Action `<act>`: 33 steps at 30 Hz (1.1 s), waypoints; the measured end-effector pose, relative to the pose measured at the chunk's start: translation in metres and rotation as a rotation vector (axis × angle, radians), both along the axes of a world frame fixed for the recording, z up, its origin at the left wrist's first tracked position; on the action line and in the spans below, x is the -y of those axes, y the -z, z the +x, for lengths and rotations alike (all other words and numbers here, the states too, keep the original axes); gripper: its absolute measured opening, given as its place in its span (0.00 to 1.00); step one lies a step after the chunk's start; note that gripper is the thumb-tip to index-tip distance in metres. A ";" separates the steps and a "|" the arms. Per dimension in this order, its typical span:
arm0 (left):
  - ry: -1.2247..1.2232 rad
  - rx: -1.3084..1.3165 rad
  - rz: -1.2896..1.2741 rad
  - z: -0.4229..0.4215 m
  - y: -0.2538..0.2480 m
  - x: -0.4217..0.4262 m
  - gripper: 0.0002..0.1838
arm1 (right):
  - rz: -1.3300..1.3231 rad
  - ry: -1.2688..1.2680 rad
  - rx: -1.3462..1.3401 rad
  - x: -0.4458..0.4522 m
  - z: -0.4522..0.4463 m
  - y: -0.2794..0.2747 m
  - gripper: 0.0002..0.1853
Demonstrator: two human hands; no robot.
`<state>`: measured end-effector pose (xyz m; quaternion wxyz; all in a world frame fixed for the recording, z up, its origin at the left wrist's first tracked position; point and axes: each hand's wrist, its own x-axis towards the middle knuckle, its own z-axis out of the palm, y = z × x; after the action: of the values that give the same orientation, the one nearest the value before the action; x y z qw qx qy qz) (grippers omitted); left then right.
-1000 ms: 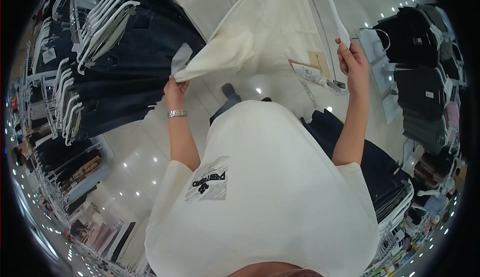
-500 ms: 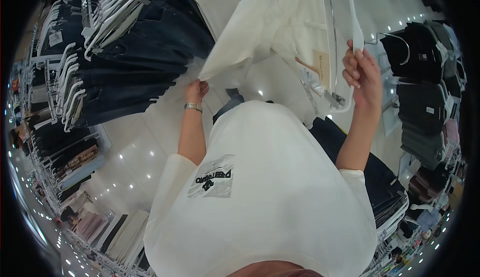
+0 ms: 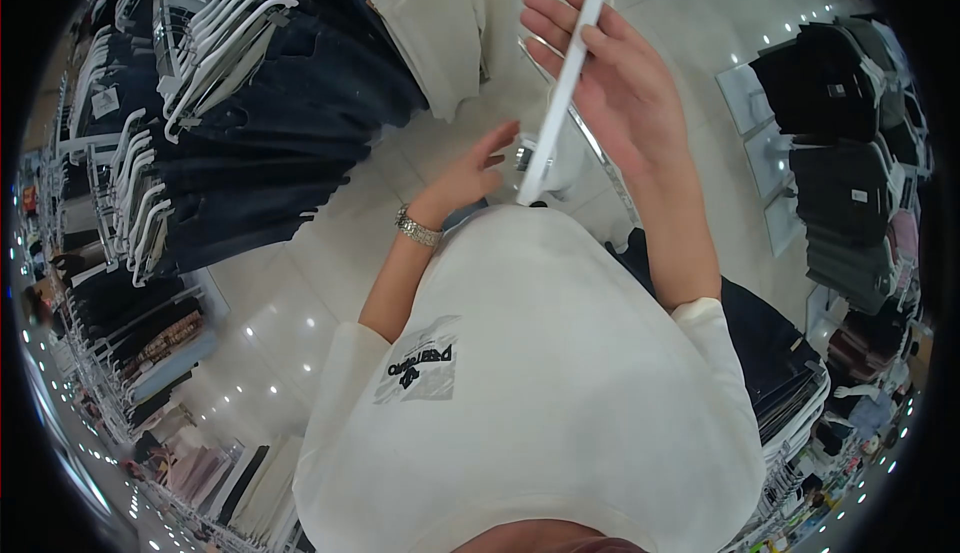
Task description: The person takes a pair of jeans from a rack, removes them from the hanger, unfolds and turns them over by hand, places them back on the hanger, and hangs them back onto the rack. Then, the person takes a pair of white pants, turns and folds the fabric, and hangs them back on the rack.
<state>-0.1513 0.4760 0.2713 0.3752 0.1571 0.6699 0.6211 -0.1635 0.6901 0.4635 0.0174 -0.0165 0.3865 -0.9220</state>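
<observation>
My right hand [image 3: 625,83] holds a white clip hanger [image 3: 562,88], its thumb across the bar and its fingers stretched out behind. The bar slants from the top of the view down toward my chest, and a metal clip [image 3: 524,156] shows near its lower end. No garment can be made out hanging from it. My left hand [image 3: 467,175], with a metal-band watch [image 3: 417,227] at the wrist, is close to that lower end. Its fingers are apart and hold nothing that I can see.
Dark jeans [image 3: 270,143] hang in rows on white hangers at the left. Cream trousers [image 3: 435,33] hang at the upper middle. Black and grey garments [image 3: 835,93] line the right side. More dark trousers [image 3: 760,343] hang beside my right arm, close to my body.
The hanger has swung left and inward with my right hand. My left hand has let go of the cream trousers' edge and moved right toward the hanger. Those trousers no longer spread between my hands.
</observation>
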 end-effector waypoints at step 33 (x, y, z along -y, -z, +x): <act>-0.704 -0.317 0.182 -0.114 -0.044 0.036 0.18 | 0.041 -0.010 -0.024 -0.001 -0.070 -0.005 0.09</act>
<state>-0.2652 0.4398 0.3154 0.0160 0.0444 0.6746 0.7367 -0.2337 0.6908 0.4689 0.0177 -0.0289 0.4056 -0.9134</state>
